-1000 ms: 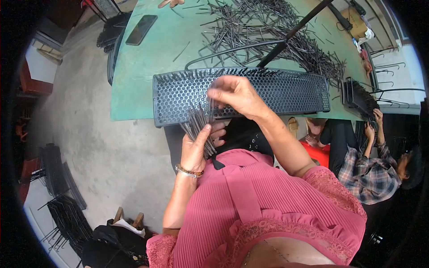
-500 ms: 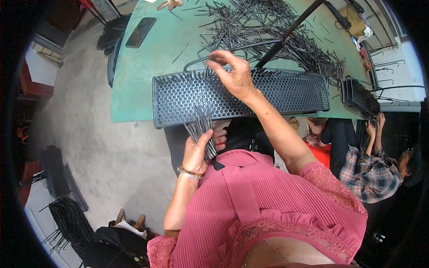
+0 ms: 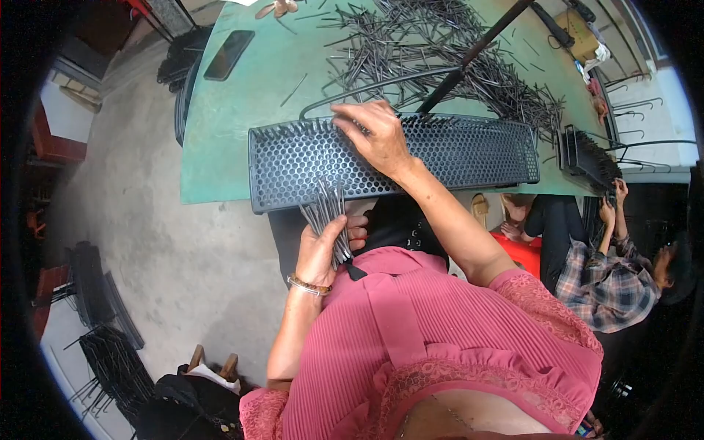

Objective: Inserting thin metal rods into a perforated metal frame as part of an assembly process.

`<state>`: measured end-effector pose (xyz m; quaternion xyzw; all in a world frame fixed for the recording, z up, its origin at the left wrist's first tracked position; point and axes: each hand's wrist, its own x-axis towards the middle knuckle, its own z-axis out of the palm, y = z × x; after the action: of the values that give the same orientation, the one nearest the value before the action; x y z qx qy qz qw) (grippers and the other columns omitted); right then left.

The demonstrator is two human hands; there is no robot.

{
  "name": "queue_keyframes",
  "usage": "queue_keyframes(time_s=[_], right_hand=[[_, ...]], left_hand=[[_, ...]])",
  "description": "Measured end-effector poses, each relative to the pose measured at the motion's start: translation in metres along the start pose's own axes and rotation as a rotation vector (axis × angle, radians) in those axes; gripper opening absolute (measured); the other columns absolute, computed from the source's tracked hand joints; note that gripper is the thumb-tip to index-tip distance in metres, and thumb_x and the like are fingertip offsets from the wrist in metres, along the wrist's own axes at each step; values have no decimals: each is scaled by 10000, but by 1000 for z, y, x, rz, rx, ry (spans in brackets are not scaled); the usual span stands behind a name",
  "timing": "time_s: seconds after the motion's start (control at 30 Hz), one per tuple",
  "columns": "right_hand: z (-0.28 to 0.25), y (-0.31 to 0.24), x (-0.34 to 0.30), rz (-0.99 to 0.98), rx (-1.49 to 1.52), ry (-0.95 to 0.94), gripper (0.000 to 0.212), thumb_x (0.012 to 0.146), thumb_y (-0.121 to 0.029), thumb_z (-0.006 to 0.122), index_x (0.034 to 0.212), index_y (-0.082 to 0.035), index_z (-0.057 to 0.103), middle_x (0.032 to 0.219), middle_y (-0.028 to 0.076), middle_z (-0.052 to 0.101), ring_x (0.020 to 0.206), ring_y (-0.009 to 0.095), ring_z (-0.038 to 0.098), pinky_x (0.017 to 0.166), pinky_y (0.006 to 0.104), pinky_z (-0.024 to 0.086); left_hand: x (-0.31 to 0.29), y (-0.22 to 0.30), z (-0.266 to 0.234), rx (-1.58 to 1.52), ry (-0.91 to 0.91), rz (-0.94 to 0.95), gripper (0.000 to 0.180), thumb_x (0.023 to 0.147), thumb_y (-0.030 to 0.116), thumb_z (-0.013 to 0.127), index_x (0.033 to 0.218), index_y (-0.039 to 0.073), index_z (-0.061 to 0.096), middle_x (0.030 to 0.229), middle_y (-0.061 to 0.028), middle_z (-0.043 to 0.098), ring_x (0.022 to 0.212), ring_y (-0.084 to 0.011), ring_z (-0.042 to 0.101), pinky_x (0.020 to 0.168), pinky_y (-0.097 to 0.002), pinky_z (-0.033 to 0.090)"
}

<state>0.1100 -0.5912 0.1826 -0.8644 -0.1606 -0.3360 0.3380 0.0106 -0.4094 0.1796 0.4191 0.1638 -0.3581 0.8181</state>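
My left hand (image 3: 320,249) is closed around a bundle of thin dark rods (image 3: 330,213), held just in front of the near edge of a long black perforated panel (image 3: 286,165). The panel lies crosswise before me and is full of small holes. Along its far edge stands a row of short dark rods (image 3: 290,130). Over that row, left of the panel's middle, is my right hand (image 3: 375,138). Its thumb and fingers are drawn together at the row; whatever is between the fingertips is too small to make out.
Loose dark rods (image 3: 411,51) lie heaped on the green table (image 3: 220,147). A phone (image 3: 229,55) rests at the left. A black bar (image 3: 469,62) slants up behind the panel. To the right, a co-worker's hands (image 3: 612,204) are at another rod-filled panel (image 3: 587,160).
My right hand has moved slightly left and down along the far row, its fingers now drawn closer together. My left hand still grips the bundle and has barely shifted.
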Motion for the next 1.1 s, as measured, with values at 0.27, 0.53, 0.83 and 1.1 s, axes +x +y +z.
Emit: queue_keyframes(time_s=[0.27,0.53,0.83,1.1], right_hand=[[-2,-1,-1,-64,-49,-2,199,734,-84,672,928,-49,645,814,60,651,708,200,591,703,316,418],[-3,-4,7,-157,-113,-43,184,726,-84,673,905,-54,642,767,45,639,692,180,586,705,311,395],[-3,-6,6,-155,-170,-77,194,727,-101,675,914,-58,642,760,42,639,686,178,584,697,307,385],[-2,0,14,-132,-158,-89,190,741,-106,663,923,-54,644,739,44,629,689,191,574,705,325,391]], left_hand=[[2,-3,0,18,-18,-6,291,868,103,529,1111,-49,483,958,-209,621,743,-205,637,607,-297,555],[0,-2,-1,60,-13,10,286,879,131,526,1076,-75,506,956,-208,618,754,-209,623,634,-302,543],[1,-3,-2,44,-9,15,261,882,122,520,1059,-70,521,956,-198,620,743,-202,620,622,-293,539],[-1,-3,-4,36,12,50,241,860,109,549,1051,-35,512,943,-201,630,725,-195,640,587,-283,550]])
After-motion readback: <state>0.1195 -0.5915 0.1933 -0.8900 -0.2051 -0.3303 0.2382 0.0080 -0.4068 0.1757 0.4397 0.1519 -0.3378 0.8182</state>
